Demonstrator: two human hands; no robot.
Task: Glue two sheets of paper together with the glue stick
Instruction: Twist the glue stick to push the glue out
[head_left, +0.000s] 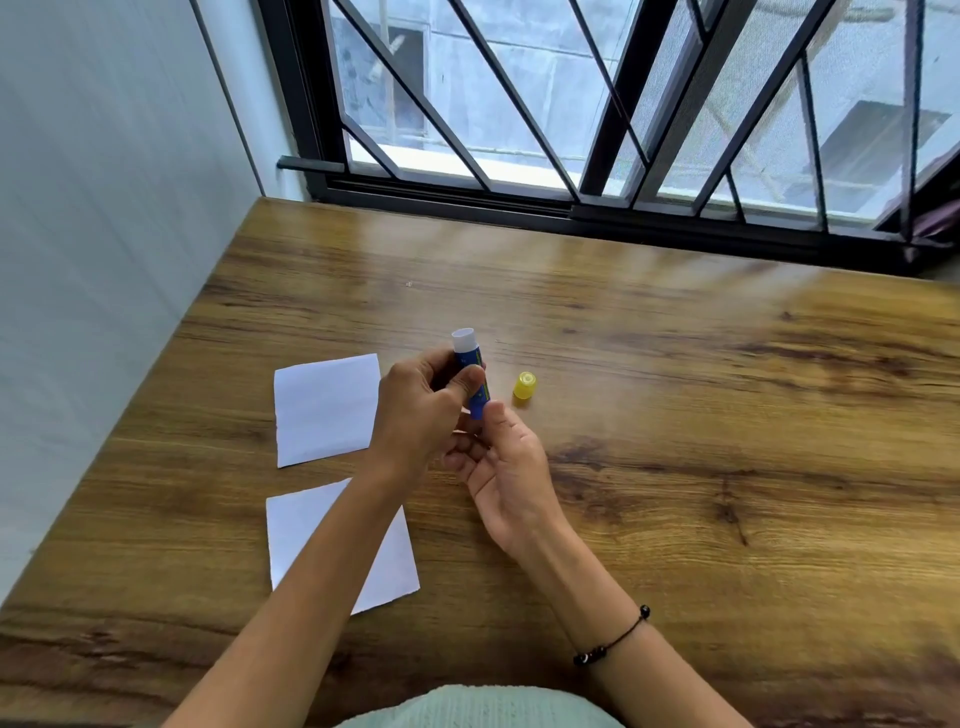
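**Desk-side:** What do you have, nearest first?

**Me:** Closest to me, one sheet of paper (291, 540) lies flat on the desk (675, 415), partly under my left forearm. Just beyond it lies the second sheet of paper (324, 408), apart from the first, both on the left. I judge they are laid out side by side so either can take glue without shuffling.

**Desk-side:** And the hands?

**Me:** They meet above the desk, right of the far sheet. My left hand (415, 410) grips the blue barrel of the glue stick (470, 371), fingers and thumb curled round it. My right hand (498, 462) sits below, palm up, fingertips pinching the base. That looks to me like the hold for twisting the glue up.

**Desk-side:** Is it uncapped?

**Me:** Yes. The white tip points up and away from me, and the yellow cap (524, 385) stands on the desk just right of the stick, within easy reach for later.

**Desk-side:** Any glue down?

**Me:** None that I can see; both sheets look bare.
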